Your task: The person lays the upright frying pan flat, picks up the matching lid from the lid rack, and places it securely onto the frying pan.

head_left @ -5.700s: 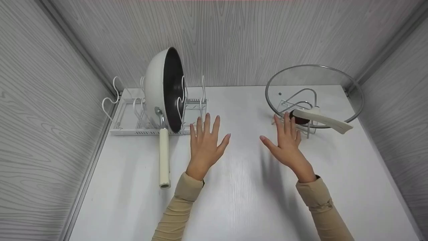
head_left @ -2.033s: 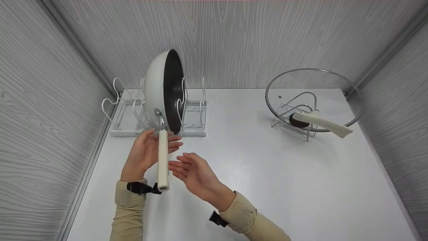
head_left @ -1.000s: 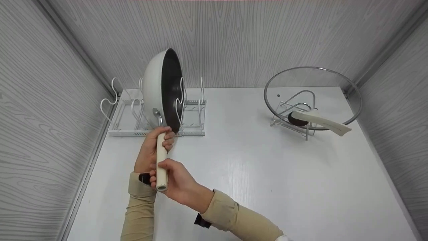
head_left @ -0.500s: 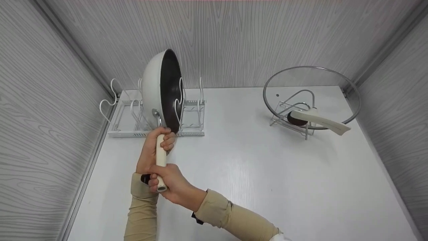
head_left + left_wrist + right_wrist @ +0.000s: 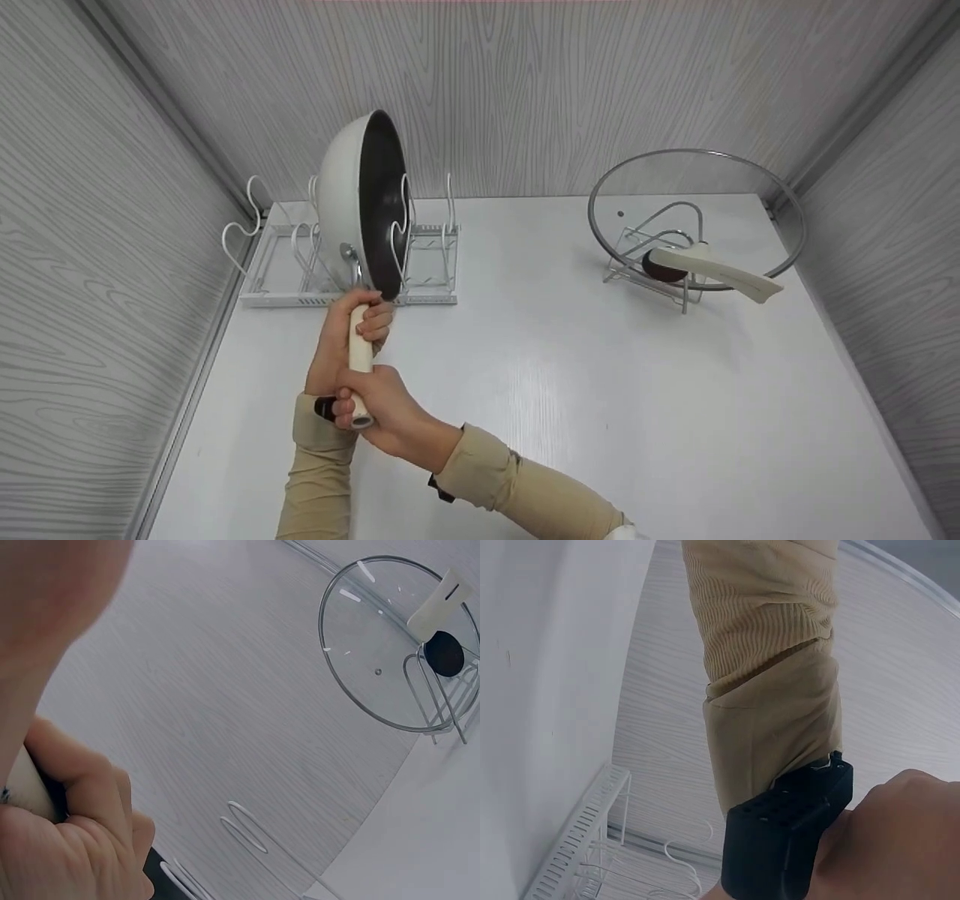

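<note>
A deep white frying pan (image 5: 341, 187) with a dark inside stands on its edge in a white wire rack (image 5: 270, 300). Its cream handle (image 5: 361, 352) points toward the person. My left hand (image 5: 330, 349) grips this handle close to the pan, thumb and fingers wrapped round it. Lower down, my right hand (image 5: 394, 412) holds the handle near its end, which pokes out below the fist. Curled fingers (image 5: 97, 802) on the handle show in the left wrist view. Mostly the other arm's sleeve (image 5: 772, 712) fills the right wrist view, hiding the grip.
At the right, a glass lid (image 5: 590, 210) with a dark knob (image 5: 664, 267) and a cream grip (image 5: 724, 273) leans upright in a small wire stand (image 5: 684, 296). Grey wood-grain walls (image 5: 510, 90) enclose the white table (image 5: 585, 390) at the back and both sides.
Both hands, first spread over the table's middle, have moved left to the pan handle and closed round it. The pan remains in the rack; the last half second shows hardly any movement.
</note>
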Motion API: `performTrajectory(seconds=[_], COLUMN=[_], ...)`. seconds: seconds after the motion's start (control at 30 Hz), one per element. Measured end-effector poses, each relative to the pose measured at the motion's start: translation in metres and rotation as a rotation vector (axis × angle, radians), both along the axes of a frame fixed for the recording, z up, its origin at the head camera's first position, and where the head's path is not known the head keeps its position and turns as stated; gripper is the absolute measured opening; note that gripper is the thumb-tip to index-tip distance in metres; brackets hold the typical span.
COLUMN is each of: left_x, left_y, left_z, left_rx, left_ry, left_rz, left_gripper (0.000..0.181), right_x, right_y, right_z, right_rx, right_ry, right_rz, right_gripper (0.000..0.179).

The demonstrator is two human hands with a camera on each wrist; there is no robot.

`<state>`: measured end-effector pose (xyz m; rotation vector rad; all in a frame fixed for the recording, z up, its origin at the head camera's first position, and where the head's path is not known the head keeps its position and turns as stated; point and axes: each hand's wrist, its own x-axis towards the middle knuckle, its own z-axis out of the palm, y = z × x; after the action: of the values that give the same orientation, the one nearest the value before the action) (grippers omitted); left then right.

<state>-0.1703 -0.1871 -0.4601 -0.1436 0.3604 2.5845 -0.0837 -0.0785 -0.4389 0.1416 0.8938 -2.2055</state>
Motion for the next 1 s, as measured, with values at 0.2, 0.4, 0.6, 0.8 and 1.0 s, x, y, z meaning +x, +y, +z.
performTrajectory(seconds=[0.2,0.4,0.6,0.8,1.0], left_x=[0.0007,0.001,-0.0006,-0.0028,-0.0013], left_y=[-0.003,-0.0024,-0.0001,0.0024,0.0044], left_z=[0.0026,0.0028,0.0034,0.0023,0.0033], left_rx=[-0.011,-0.041,-0.04,-0.046,-0.07], left_ry=[0.0,0.003,-0.012,0.004,0.008], left_rz=[-0.004,-0.015,-0.021,-0.043,-0.018], left_gripper=[0.029,0.03,0.028,0.033,0.033], right_x=[0.0001,0.0008,-0.0004,-0.0017,-0.0009], right_y=[-0.0026,-0.0025,-0.0018,0.0012,0.0031], right_z=[0.0012,0.0,0.0,-0.0006,-0.0011], right_rx=[0.0,0.005,0.015,0.033,0.03], right_ry=[0.001,0.007,0.004,0.0,0.019], right_rz=[0.006,-0.007,-0.008,-0.012,-0.008], right_gripper=[0.02,0.021,0.017,0.017,0.014])
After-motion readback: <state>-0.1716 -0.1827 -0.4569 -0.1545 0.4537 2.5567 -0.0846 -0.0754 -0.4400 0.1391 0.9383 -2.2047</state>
